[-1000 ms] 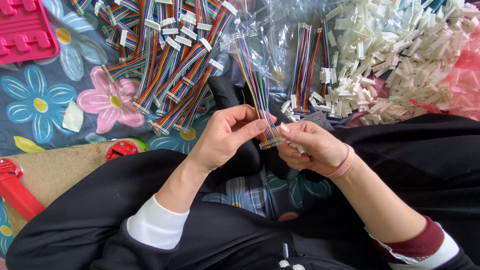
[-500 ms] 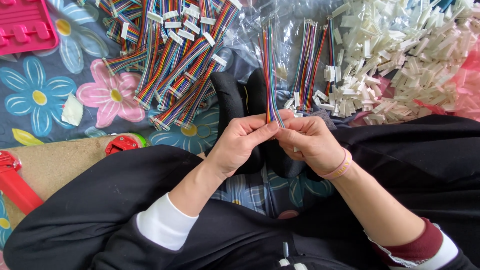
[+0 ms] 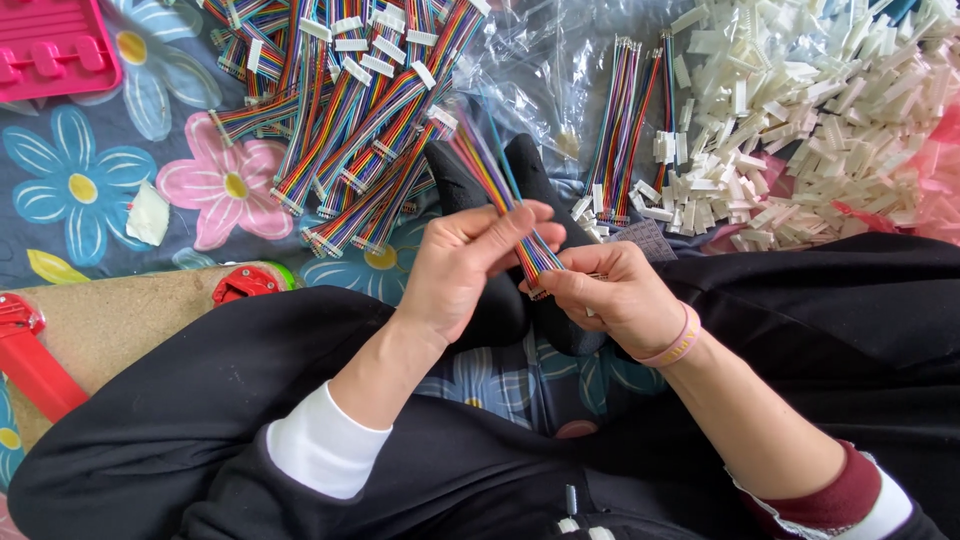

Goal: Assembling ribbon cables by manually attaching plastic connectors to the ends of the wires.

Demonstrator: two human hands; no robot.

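Note:
A flat rainbow-coloured ribbon cable point(image 3: 492, 172) runs up and to the left from between my two hands. My left hand point(image 3: 462, 268) pinches the cable between thumb and fingers near its lower end. My right hand point(image 3: 612, 296) grips the very end of the same cable and seems to hold a small white connector, mostly hidden by the fingers. Both hands hover over my crossed legs in black trousers and my black-socked feet point(image 3: 505, 200).
A heap of finished rainbow cables with white plugs point(image 3: 340, 100) lies at top centre-left. A bundle of loose cables point(image 3: 628, 130) lies on clear plastic. White plastic connectors point(image 3: 820, 110) are piled at top right. A pink tray point(image 3: 50, 45) and red tool point(image 3: 30, 360) sit left.
The cable has swung from nearly upright to leaning left. My left hand has slid along it and now grips with the fingers more closed; the right hand stays at the cable's end.

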